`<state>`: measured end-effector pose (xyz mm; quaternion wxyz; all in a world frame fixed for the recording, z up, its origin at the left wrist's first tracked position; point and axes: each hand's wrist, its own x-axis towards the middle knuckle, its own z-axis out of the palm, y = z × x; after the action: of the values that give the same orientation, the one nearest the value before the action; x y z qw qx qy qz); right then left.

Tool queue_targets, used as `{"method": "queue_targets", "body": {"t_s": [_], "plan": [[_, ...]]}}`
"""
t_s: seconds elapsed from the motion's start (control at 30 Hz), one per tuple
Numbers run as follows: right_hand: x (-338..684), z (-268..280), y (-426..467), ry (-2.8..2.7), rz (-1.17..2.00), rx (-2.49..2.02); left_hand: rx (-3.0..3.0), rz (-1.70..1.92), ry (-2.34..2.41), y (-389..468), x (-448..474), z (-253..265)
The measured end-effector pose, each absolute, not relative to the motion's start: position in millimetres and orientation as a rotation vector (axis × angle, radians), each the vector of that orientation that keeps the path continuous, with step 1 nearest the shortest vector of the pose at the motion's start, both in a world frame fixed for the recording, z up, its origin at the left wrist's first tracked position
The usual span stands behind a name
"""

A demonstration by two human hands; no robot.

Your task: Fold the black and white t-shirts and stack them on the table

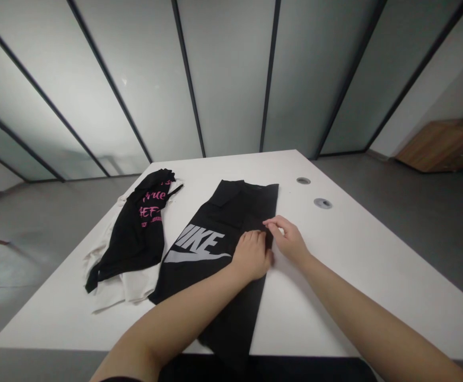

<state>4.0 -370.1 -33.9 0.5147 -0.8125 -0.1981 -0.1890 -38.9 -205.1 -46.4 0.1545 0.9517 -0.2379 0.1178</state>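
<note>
A black T-shirt [231, 212] with a large light-grey "NIKE" print lies in front of me, its right side folded into a long straight edge. Across its right part rests my left hand [252, 255], back up, with the fingers bent together against the cloth close to that edge; the fingertips are partly hidden. Just right of it, my right hand [289, 239] is closed in a pinch at the same edge, thumb and forefinger on the fabric. The shirt's lower end reaches the near side of the table and passes under my left forearm.
On the left of the white table [366, 265] lies a loose black garment with pink lettering [139, 233], over a white garment [136, 284]. Two round grommets [322, 203] are set in the tabletop at the right. Frosted glass panels [227, 79] stand behind, and a wooden cabinet [442, 144] is at far right.
</note>
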Motion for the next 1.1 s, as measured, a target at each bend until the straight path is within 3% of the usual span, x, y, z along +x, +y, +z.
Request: {"method": "queue_targets", "body": {"t_s": [0.2, 0.4, 0.77, 1.1], "plan": [[10.1, -61.2, -365.2, -0.765, -0.15, -2.474, 2.782, 0.272, -0.726, -187.2, -81.1, -55.7], [35.2, -66.2, -362.6, -0.669, 0.003, -2.882, 2.832, 0.095, -0.73, -181.6, -86.9, -53.4], [127.3, -50.6, -390.1, -0.184, 0.036, -3.018, 2.835, 0.03, -0.719, -179.2, -90.5, -44.0], [144.8, -51.6, -398.6, -0.07, -0.14, -2.971, 2.833, 0.006, -0.738, -178.1, -89.2, -43.0]]}}
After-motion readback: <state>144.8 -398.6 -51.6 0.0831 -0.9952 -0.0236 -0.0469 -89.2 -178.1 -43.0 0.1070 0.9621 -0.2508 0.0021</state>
